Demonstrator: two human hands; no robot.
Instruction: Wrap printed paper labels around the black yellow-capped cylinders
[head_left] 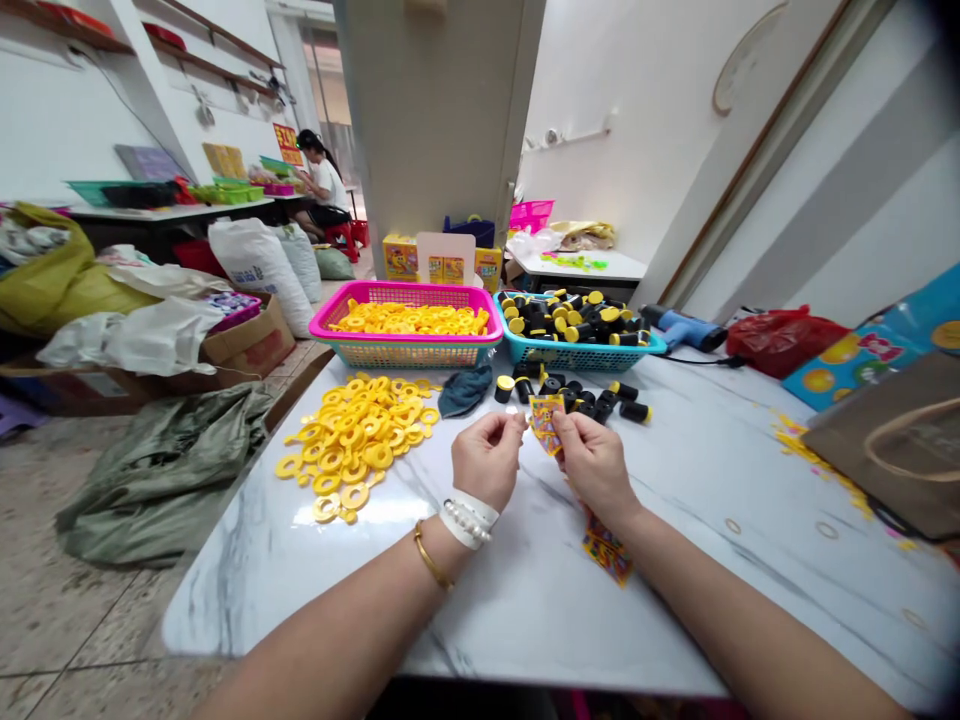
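My right hand (pixel 595 465) pinches a small colourful printed packet (pixel 545 423) by its edge, holding it up above the table. My left hand (pixel 487 458) is next to the packet with its fingertips pinched together, and nothing shows between them. A second printed packet (pixel 607 550) lies on the white marble-look table (pixel 300 590) below my right wrist. Loose black cylinders with yellow ends (pixel 600 402) lie just beyond my hands. To the left, a pile of yellow plastic rings (pixel 352 445) lies on the table beside a dark blue cloth (pixel 465 390).
A pink-rimmed basket (pixel 405 322) holds yellow rings, and a teal basket (pixel 577 338) holds black cylinders. A blue tool (pixel 679 328) with a cord lies to their right. Sacks and cardboard boxes stand on the floor at left. A seated person (pixel 322 180) works at the back.
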